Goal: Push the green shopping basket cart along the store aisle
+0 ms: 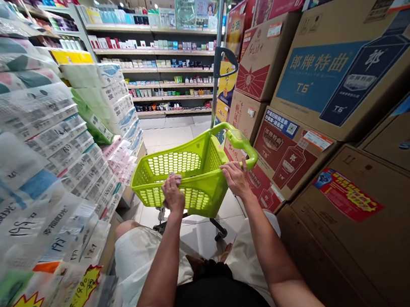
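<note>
A lime-green shopping cart (201,207) stands side-on just in front of my knees, its perforated basket showing no goods inside. My left hand (173,191) is closed over the near rim, left of the middle. Further right, my right hand (235,175) grips the same rim close to the handle end, with one finger raised. The cart's curved handle (239,141) rises at the right, beyond my right hand. Below the basket, a dark wheel (221,233) rests on the pale tiled floor.
Stacked paper packs (58,138) with price signs line the left. Large cardboard cartons (315,67) are piled high along the right, close to the cart handle. A grey metal pole (219,34) stands beside them. Product shelves (162,68) cross the far end beyond the tiled floor (164,135).
</note>
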Demonstrator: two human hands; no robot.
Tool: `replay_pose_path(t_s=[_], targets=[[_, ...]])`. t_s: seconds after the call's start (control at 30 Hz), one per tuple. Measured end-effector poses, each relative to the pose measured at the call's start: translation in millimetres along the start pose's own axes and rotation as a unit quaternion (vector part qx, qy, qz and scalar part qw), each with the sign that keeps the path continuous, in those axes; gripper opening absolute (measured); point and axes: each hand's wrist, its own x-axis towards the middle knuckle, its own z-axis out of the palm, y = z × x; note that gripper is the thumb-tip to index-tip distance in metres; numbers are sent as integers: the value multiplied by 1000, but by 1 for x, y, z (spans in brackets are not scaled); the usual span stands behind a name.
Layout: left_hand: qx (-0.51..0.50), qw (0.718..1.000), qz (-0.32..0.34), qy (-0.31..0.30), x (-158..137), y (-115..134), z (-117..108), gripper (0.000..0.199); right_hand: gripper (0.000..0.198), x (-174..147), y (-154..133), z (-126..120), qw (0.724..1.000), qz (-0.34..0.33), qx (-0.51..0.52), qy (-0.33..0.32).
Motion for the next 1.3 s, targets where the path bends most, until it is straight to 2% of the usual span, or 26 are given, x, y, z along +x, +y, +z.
replay_pose_path(t_s=[0.1,0.27,0.4,0.47,0.53,0.6,0.67,0.83,0.9,1.03,1.1,1.2,1.23,1.3], targets=[[24,999,-34,16,3,-8,-5,63,37,1,1,5,1000,6,-13,7],[-15,997,61,-34,-1,-7,1,70,39,1,5,12,999,12,-13,37],[12,1000,-10,7,9,-22,-7,64,39,1,4,9,999,6,3,34],[19,1000,-9,-3,9,-23,-8,65,36,5,-2,10,999,23,-20,33],[11,999,25,-31,6,-20,-8,68,32,9,-14,17,998,27,-57,9],[4,996,66,-54,5,-20,-9,71,29,12,-29,26,996,6,-83,-31],[10,995,79,-59,9,-29,-17,71,29,12,-43,34,994,-13,-97,-49],[52,999,-13,-1,28,-66,-43,68,32,7,-49,41,994,-24,-104,-40],[55,998,7,-24,27,-69,-44,69,33,7,-46,41,994,-17,-105,-38],[41,992,93,-80,25,-70,-40,70,35,7,-43,41,994,-8,-102,-45],[47,995,67,-61,30,-77,-43,69,34,7,-43,41,993,-14,-102,-57],[65,998,-25,10,36,-92,-47,64,32,6,-45,42,993,-18,-104,-58],[68,997,-39,23,35,-95,-48,63,32,6,-44,43,993,-17,-105,-52],[63,998,-19,14,31,-98,-48,63,33,5,-43,44,994,-20,-104,-36]])
